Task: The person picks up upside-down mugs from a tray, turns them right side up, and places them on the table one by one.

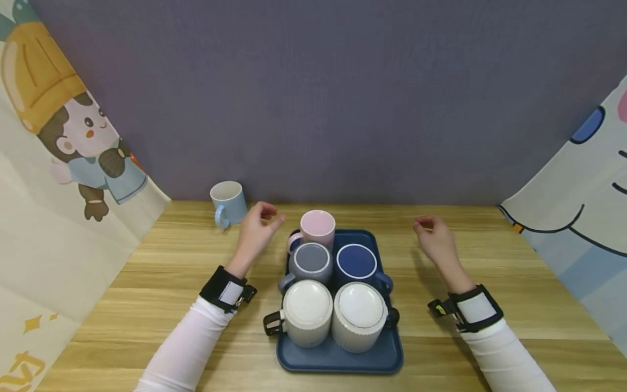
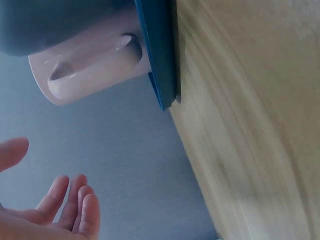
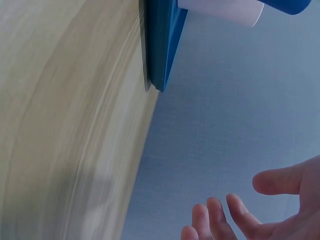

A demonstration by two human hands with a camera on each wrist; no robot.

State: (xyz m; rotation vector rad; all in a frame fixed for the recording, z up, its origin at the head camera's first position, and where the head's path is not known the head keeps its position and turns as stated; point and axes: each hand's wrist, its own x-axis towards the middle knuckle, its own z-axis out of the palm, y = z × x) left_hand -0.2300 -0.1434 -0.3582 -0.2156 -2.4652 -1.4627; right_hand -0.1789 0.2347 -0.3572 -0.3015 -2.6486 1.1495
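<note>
My left hand (image 1: 258,226) hovers, fingers loosely bent and holding nothing, between a light blue mug (image 1: 232,208) and a pink mug (image 1: 318,231). The light blue mug stands upright on the table. On the right, my right hand (image 1: 436,239) is raised beside a dark blue tray (image 1: 338,363), its fingers relaxed around nothing. The tray carries the pink mug at its far end. Bottom-up in the middle are a grey mug (image 1: 312,258) and a navy mug (image 1: 357,261). Two ribbed white mugs with black handles, one left (image 1: 307,307) and one right (image 1: 359,310), sit bottom-up nearest me.
A wooden table (image 1: 161,272) lies under everything, with a grey wall panel (image 1: 343,109) along its back edge. Cartoon-printed cloths hang at the left (image 1: 39,228) and right (image 1: 588,218). The mug handles stick out over the tray's sides.
</note>
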